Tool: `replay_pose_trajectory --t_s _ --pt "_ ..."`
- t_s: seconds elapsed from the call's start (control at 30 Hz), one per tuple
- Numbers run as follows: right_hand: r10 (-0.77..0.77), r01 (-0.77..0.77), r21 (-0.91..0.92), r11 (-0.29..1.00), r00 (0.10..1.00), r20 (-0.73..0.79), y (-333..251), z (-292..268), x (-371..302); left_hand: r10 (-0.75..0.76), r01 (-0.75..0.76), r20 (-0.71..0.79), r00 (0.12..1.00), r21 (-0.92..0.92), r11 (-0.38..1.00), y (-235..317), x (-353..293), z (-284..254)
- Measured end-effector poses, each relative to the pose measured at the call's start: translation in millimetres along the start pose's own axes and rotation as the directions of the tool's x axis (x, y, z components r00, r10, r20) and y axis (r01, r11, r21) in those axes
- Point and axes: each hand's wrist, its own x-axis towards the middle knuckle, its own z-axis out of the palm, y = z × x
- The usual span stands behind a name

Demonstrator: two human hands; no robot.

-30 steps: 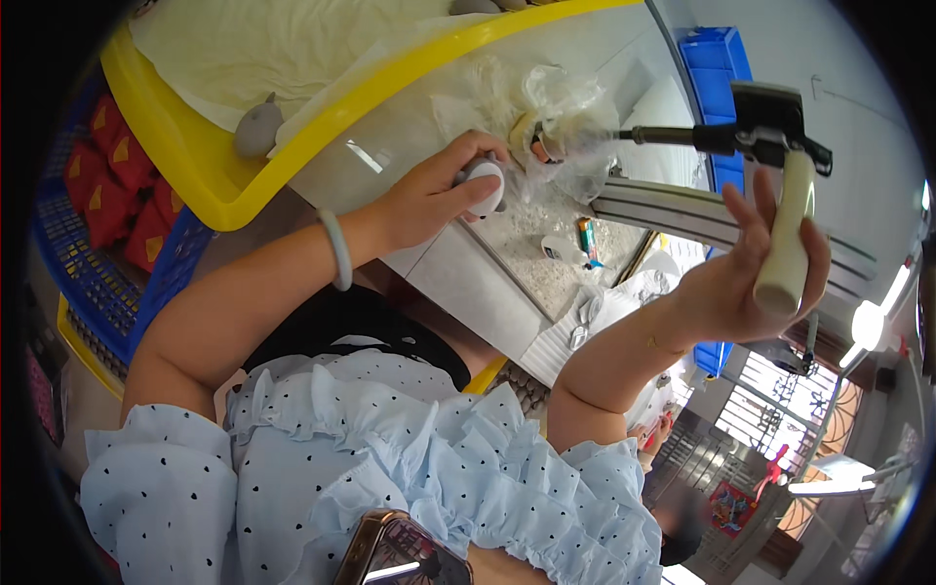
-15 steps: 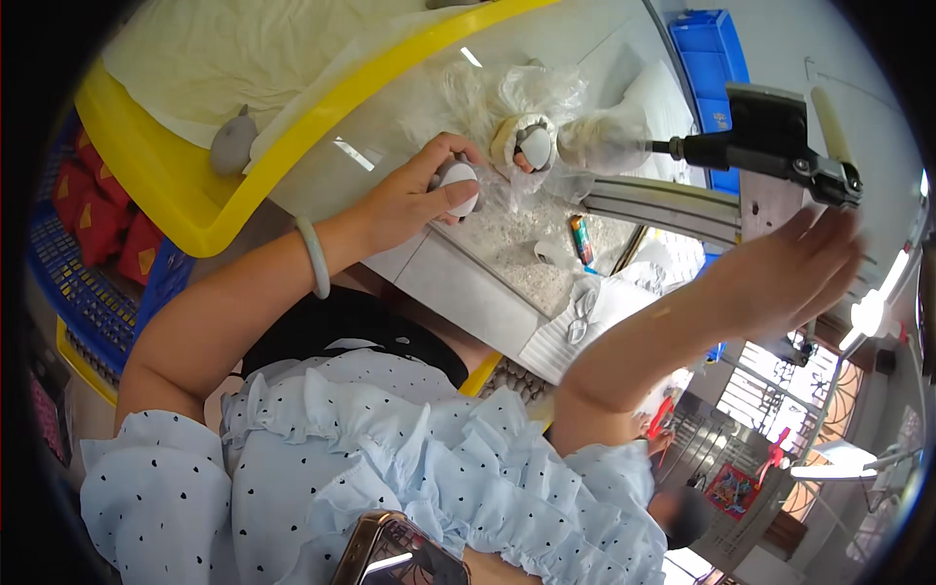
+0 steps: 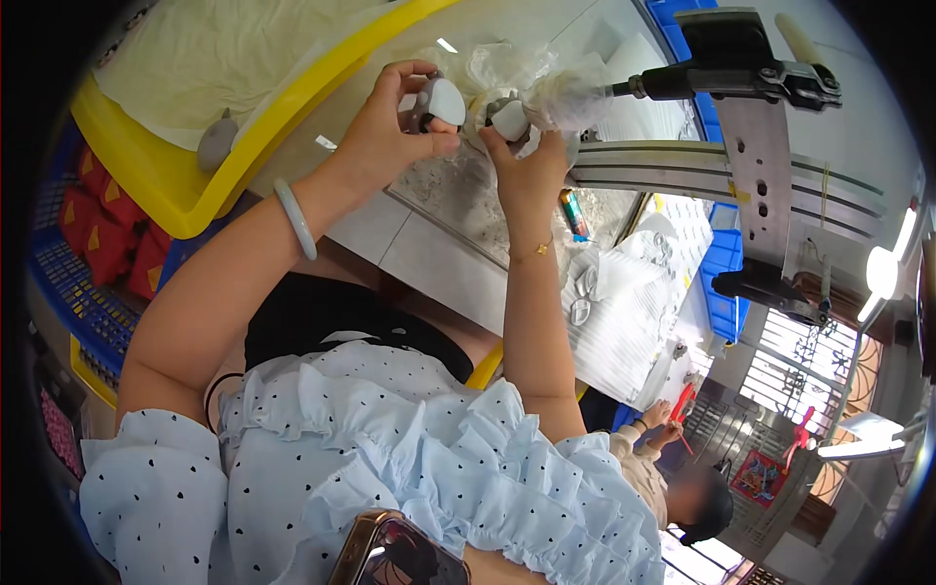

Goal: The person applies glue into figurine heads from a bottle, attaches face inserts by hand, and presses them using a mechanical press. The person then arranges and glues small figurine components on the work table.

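My left hand [image 3: 375, 136] is closed round a small rounded grey-and-white figure [image 3: 445, 105], held up with its white side toward the right. Just right of it, my right hand [image 3: 531, 180] has thumb and fingers on either side of a second grey-and-white figure [image 3: 508, 121]. That one sits beside a plastic-wrapped pad [image 3: 573, 95] at the end of the rod of a black toggle clamp [image 3: 717, 73]. Fingers partly hide the seat under the second figure.
A yellow tray [image 3: 210, 200] with pale cloth and a grey piece [image 3: 216, 141] stands at left, above a blue basket [image 3: 78, 278] of red items. A green-and-orange tube [image 3: 573, 214] lies on the worktop. At lower right, another person [image 3: 639, 468] holds something red.
My right hand has come left from the clamp's lever end to the figure beside the pad. My left hand still holds its figure, now turned and slightly higher in view. The view has shifted somewhat.
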Motion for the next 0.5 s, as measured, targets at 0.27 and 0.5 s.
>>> replay_pose_trajectory --t_s 0.27,0.5 --pt "0.386 -0.097 0.748 0.657 0.895 -0.223 -2 20 -32 0.216 -0.234 0.094 0.972 0.258 0.938 -22 49 16" --pt "0.367 -0.152 0.815 0.559 0.927 -0.078 -35 -22 -85 0.224 -0.297 0.195 0.955 0.636 0.712 -20 58 32"
